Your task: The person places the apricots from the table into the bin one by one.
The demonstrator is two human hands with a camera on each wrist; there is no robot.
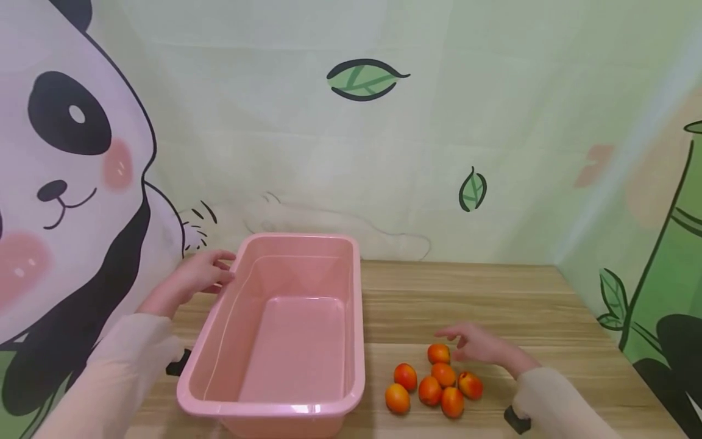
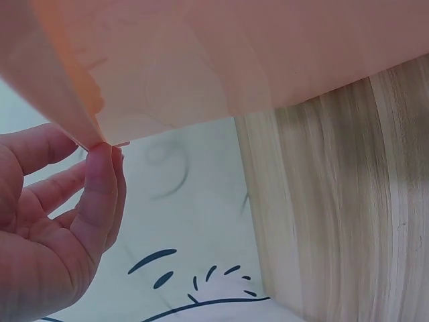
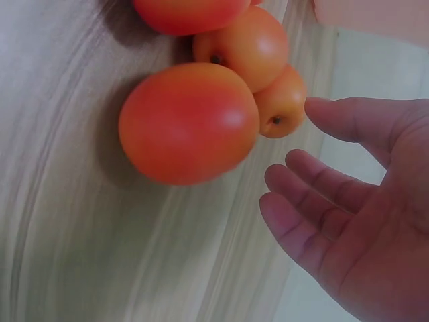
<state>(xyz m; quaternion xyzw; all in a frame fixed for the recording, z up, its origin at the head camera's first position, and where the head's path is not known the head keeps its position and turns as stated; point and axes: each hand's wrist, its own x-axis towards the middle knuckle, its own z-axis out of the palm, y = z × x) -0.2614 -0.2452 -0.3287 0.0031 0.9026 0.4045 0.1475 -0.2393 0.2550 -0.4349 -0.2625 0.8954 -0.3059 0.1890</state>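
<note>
A pink plastic basin [image 1: 301, 347] stands on the wooden table, its inside bare. My left hand [image 1: 205, 271] is at its far left side; in the left wrist view the thumb and fingers [image 2: 100, 194] pinch the basin's rim. To the right of the basin lie several small orange-red, tomato-like fruits [image 1: 430, 390], most of them bunched together. My right hand [image 1: 482, 346] hovers beside the farthest fruit [image 1: 438, 353], holding nothing. In the right wrist view its fingers are loosely spread, with the thumb tip close to a fruit [image 3: 281, 107] and a larger-looking fruit [image 3: 191, 124] nearer the camera.
The wood-grain table [image 1: 466, 292] reaches back to a pale green cloth backdrop [image 1: 274, 152] with printed leaves and a large panda [image 1: 71, 183] at the left. Another cloth side with printed bamboo [image 1: 666, 274] borders the table on the right. Both wrists wear black straps.
</note>
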